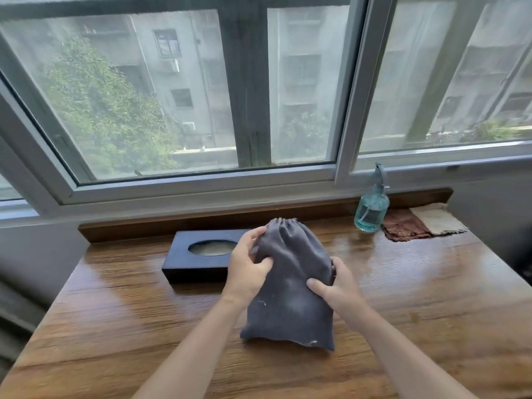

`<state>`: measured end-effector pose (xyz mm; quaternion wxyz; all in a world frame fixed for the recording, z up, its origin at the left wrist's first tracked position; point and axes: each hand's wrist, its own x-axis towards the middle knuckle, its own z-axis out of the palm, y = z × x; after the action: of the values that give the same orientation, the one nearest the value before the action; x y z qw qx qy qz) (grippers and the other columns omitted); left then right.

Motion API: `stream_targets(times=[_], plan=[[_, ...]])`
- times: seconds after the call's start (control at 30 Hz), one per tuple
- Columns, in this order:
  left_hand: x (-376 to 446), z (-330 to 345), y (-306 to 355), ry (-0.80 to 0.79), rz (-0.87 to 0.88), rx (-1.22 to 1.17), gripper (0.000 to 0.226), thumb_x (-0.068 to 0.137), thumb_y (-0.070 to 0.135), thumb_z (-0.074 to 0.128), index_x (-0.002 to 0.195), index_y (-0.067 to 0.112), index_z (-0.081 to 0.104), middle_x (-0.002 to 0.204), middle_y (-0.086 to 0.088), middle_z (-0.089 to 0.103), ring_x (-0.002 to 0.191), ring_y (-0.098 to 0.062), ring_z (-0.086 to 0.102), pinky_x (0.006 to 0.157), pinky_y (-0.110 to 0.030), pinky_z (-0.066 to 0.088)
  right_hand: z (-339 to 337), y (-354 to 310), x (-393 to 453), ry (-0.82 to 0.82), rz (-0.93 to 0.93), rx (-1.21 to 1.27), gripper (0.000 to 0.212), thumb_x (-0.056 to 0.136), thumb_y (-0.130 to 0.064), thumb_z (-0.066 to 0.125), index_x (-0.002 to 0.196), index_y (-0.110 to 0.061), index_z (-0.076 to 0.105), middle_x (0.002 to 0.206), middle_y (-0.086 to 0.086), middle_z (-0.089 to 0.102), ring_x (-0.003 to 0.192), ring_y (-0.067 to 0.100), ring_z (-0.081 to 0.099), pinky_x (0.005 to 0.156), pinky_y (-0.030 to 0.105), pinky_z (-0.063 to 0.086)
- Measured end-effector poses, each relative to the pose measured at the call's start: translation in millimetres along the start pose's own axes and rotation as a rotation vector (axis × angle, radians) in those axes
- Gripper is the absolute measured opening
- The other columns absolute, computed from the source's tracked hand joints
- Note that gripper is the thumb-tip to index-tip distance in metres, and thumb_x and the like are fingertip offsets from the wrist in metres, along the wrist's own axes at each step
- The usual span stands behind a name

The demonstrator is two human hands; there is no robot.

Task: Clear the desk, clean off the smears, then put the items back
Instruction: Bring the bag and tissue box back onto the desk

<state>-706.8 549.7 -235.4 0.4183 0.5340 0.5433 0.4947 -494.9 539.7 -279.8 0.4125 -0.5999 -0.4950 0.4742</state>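
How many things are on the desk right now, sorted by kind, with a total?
Bags: 1, the grey bag, gripped by the left hand and right hand
Boxes: 1, the dark box
Bottles: 1, the spray bottle
Cloths: 2, the brown cloth and the beige cloth
Total: 5 on the desk

We cannot see what the drawstring bag (pixel 290 286) holds. It hides the near right end of the dark tissue box (pixel 198 260), and our right hand's (pixel 335 286) fingers lie behind its edge. Both forearms run off the bottom edge. The desk's (pixel 417 298) near corners are cut off.
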Motion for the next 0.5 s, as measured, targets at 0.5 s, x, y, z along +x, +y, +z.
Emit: stream_targets(times=[0.5], plan=[[34,-66,-74,-0.054,-0.079,1.074,0.055,0.103,0.033,0.063,0.154,0.039,0.043,0.156,0.012,0.049,0.154,-0.023,0.028,0.127,-0.063,0.004,-48,8,25,-0.101,-0.115,-0.255,0.049,0.089,-0.013,0.078,0.129,-0.031,0.057,0.118,-0.017,0.066,0.108,0.001,0.063,0.079,0.013,0.050]])
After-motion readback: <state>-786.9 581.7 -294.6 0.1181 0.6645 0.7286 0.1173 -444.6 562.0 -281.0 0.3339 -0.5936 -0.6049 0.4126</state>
